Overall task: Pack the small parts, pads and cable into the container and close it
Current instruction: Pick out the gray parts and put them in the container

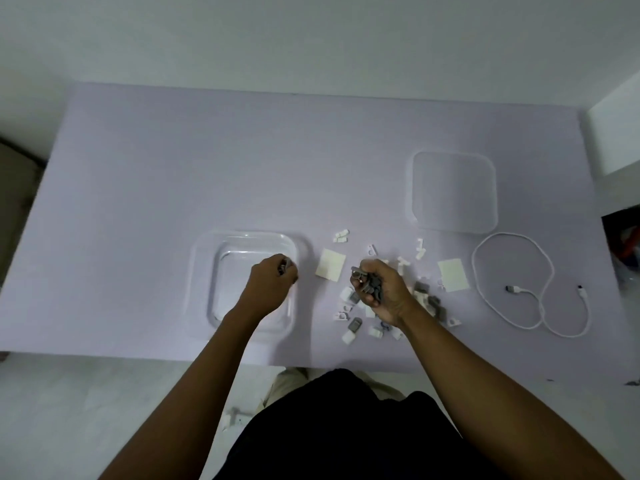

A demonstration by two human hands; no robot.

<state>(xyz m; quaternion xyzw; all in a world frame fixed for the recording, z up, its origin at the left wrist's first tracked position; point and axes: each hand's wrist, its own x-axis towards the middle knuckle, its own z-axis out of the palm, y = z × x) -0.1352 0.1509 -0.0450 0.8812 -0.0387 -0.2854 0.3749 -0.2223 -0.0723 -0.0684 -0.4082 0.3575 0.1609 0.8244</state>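
Observation:
A clear square container [204, 271] stands open on the lilac table. My left hand [272, 285] hovers over its right part, closed on a few small grey parts. My right hand [379, 289] is just right of the container, gripping a handful of grey parts above a scattered pile of white and grey small parts [353, 327]. Two pale yellow pads lie flat: one pad [330, 269] between my hands, the other pad [453, 279] further right. A white cable [540, 306] loops at the far right. The clear lid [453, 192] lies behind the pile.
The table's [173, 168] near edge runs just below the container. A few white parts [233, 415] lie on the floor by my legs. A white block [616, 133] stands past the table's right edge.

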